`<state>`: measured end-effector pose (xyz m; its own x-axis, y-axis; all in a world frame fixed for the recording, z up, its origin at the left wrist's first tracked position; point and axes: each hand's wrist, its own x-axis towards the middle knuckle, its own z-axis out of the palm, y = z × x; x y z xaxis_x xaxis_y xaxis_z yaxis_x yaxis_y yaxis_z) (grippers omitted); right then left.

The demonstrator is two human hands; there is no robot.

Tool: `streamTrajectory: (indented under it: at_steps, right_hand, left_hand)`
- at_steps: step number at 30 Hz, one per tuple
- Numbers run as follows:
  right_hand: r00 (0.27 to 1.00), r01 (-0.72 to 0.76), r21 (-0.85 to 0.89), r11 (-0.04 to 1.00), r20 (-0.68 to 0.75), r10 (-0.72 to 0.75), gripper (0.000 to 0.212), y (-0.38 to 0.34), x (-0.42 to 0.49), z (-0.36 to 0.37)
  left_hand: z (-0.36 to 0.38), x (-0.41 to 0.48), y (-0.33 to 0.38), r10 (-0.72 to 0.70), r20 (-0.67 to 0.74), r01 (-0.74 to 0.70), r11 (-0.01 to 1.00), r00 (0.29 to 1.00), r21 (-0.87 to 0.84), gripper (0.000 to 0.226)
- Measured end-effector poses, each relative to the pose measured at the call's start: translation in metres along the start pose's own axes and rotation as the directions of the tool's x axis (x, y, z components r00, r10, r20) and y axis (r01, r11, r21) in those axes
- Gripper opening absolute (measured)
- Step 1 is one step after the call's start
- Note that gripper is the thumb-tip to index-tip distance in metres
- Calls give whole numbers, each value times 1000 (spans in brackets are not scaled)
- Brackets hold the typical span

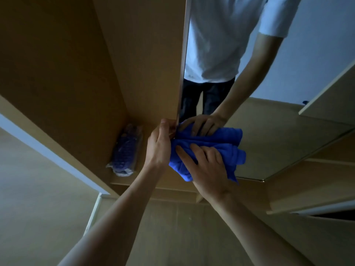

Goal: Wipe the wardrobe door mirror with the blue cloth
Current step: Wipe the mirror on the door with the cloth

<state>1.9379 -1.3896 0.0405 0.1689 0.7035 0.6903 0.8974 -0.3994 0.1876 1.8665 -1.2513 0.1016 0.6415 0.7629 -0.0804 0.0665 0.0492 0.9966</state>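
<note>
The wardrobe door mirror fills the right half of the view, and its thin edge runs down the middle. My right hand presses the crumpled blue cloth flat against the glass low on the mirror, near its left edge, with fingers spread. My left hand holds the door's edge just left of the cloth, fingers curled round it. The mirror reflects the cloth, a hand and a person in a white shirt.
The open wardrobe's wooden inside lies left of the door. A plastic-wrapped purple bundle sits in the wardrobe's bottom corner. Pale wooden floor spreads below. Another wardrobe door shows at the lower right.
</note>
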Motion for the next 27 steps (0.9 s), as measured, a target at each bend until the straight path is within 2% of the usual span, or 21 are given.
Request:
streamTrajectory:
  at_steps: [10, 20, 23, 27]
  right_hand:
    - [994, 37, 15, 999, 107, -39, 38, -11, -61, 52]
    - [967, -59, 105, 993, 252, 31, 41, -27, -111, 97]
    - [949, -88, 179, 980, 314, 28, 44, -26, -112, 94]
    - [899, -147, 318, 936, 439, -8, 60, -12, -106, 69]
  left_hand:
    - [4, 4, -69, -43, -9, 43, 999, 999, -15, 51]
    - [9, 5, -84, -7, -81, 6, 1000, 997, -13, 44]
    - [11, 3, -83, -4, -100, 3, 1000, 995, -11, 44]
    - [16, -10, -70, -13, -67, 12, 1000, 998, -4, 37]
